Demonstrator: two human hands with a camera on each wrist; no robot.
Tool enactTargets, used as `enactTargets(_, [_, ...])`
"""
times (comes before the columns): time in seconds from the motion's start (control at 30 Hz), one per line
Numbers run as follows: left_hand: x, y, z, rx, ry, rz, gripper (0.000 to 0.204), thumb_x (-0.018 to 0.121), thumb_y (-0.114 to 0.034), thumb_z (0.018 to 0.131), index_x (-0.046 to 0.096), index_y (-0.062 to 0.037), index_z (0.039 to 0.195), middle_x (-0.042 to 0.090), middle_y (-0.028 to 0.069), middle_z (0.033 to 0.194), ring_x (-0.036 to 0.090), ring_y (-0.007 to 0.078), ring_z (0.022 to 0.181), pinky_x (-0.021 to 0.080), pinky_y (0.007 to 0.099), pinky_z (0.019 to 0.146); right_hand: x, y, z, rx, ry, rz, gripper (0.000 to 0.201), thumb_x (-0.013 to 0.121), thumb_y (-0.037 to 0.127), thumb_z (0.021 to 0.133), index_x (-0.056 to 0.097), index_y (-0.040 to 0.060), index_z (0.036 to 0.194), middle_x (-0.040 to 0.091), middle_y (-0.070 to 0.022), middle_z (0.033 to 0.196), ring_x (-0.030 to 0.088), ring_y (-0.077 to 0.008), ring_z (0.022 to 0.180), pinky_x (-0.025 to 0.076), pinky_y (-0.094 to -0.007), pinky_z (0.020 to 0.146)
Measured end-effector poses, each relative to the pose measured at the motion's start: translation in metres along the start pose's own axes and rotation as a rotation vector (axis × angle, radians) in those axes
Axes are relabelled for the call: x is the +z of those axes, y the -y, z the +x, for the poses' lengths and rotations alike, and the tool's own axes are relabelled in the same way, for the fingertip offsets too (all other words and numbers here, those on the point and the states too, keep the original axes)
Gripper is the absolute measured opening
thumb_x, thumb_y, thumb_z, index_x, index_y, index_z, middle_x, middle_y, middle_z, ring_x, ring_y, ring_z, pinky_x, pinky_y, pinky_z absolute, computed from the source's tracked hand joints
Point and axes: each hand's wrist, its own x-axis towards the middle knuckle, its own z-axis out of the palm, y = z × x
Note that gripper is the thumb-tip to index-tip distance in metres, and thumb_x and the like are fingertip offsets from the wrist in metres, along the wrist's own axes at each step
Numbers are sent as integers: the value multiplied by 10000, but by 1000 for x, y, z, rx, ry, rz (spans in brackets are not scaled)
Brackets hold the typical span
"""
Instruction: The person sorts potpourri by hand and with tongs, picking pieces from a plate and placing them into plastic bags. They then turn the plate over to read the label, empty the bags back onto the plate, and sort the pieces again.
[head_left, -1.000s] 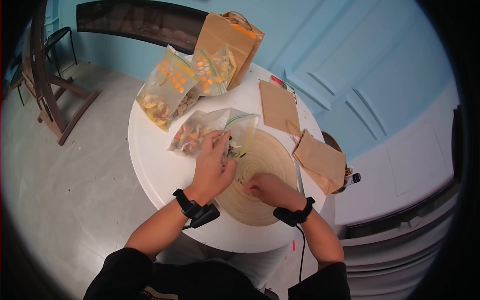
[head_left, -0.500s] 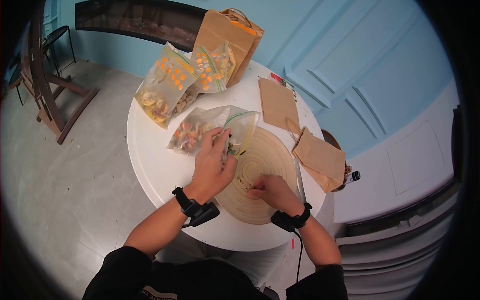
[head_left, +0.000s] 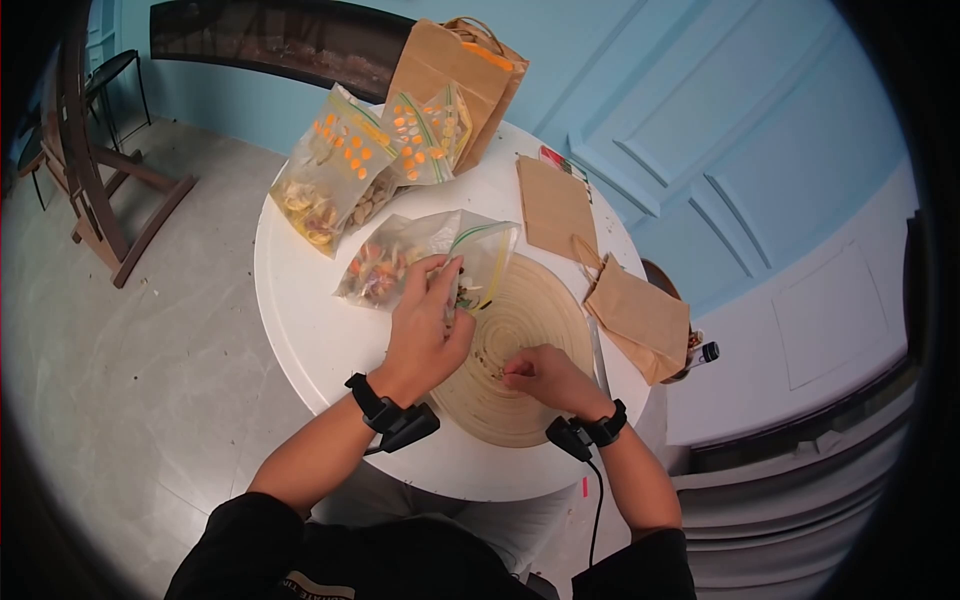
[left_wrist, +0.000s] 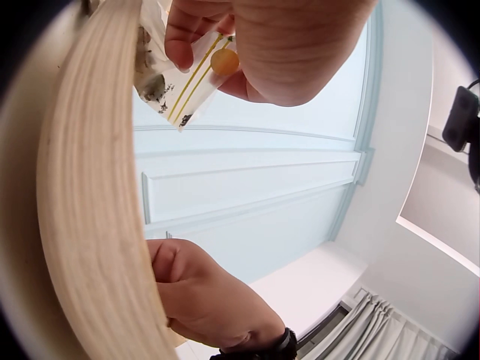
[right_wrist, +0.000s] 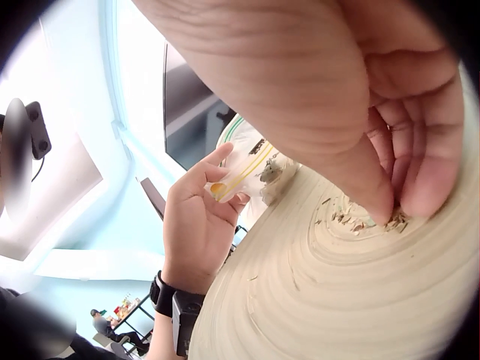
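Note:
My left hand [head_left: 425, 335] pinches the open mouth of a clear zip bag [head_left: 385, 258] filled with dried pieces in mixed colours. The bag lies on its side, its mouth over the far left part of a round ridged wooden board [head_left: 545, 310]. Low at the board's middle is my right hand [head_left: 550, 380], thumb and fingertips drawn together. In the right wrist view those fingertips pinch at a small scatter of dried plant bits [right_wrist: 349, 221] on the board. Dark bits cling inside the bag's yellow-striped edge [left_wrist: 191, 86] in the left wrist view.
Filled zip bags [head_left: 320, 200] stand at the back left of the white round table [head_left: 310, 345], before a tall paper bag [head_left: 450, 75]. On the right lie a flat paper bag [head_left: 557, 205] and a small handled one [head_left: 640, 315], overlapping a brown bowl [head_left: 672, 290].
My right hand has shifted slightly over the board, its fingertips now closer together at the dried bits. The left hand keeps its hold on the bag.

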Motion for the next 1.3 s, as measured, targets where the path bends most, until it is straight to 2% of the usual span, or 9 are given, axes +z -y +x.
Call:
enactTargets(0.17, [0,-1,1,0,-5,-9,597,600,28,783,549,13,1377,515,190,1303,592,248,865,508,344,780,-18,7,-1,41,42,176,120,722,80,896,726,-33,936,728,-90,818,675,-138,729,542,-276,685])
enactTargets(0.4, [-1,-3,0,-14,9,-13,589,602,23,784,557,9,1372,517,189,1303,596,252,868,508,344,782,-52,63,7,-26,-148,264,149,701,100,937,710,-46,964,699,-42,800,651,-93,710,527,-236,659])
enactTargets(0.63, [-1,-3,1,-6,-7,-19,583,600,20,788,561,1,1370,514,195,1311,598,266,890,515,340,777,-28,86,54,-264,-375,83,186,727,103,909,727,-36,1033,745,-116,841,694,-136,694,557,-267,663])
enactTargets(0.83, [-2,-3,0,0,-9,-19,594,605,28,786,549,5,1377,507,190,1317,598,259,865,534,338,738,-28,83,37,-287,-517,61,185,744,123,897,737,-26,1006,742,-130,798,720,-175,712,562,-280,685])
enactTargets(0.93, [-1,1,0,38,-18,18,602,609,30,784,541,7,1382,506,185,1320,598,253,849,536,336,732,-31,59,20,-175,-497,-25,192,763,155,886,743,-18,968,745,-129,802,716,-161,712,553,-285,665])
enactTargets(1.07, [-2,-2,1,0,-3,-1,597,609,34,785,542,7,1378,510,179,1316,597,246,845,534,330,715,-28,22,-6,10,-125,-259,218,810,192,829,748,22,951,739,-125,816,715,-227,751,542,-338,687])
enactTargets(1.17, [-2,-5,1,-23,13,-15,593,607,36,787,544,8,1376,516,176,1309,597,240,846,532,328,710,-21,1,-18,18,34,-261,237,822,203,812,752,37,966,741,-129,844,716,-259,782,544,-353,722])
enactTargets(1.27, [-1,-4,0,-19,8,-19,593,605,38,787,545,9,1375,520,174,1304,597,238,847,530,327,705,-8,-6,-19,-34,-64,-173,252,831,218,808,753,31,958,746,-140,874,722,-258,797,546,-349,730])
enactTargets(1.3, [-1,-5,1,-26,10,-24,594,605,38,786,546,9,1376,520,175,1302,597,239,847,528,328,706,-5,-6,-18,-24,-68,-140,243,824,198,821,747,19,966,742,-123,862,707,-222,783,539,-328,726])
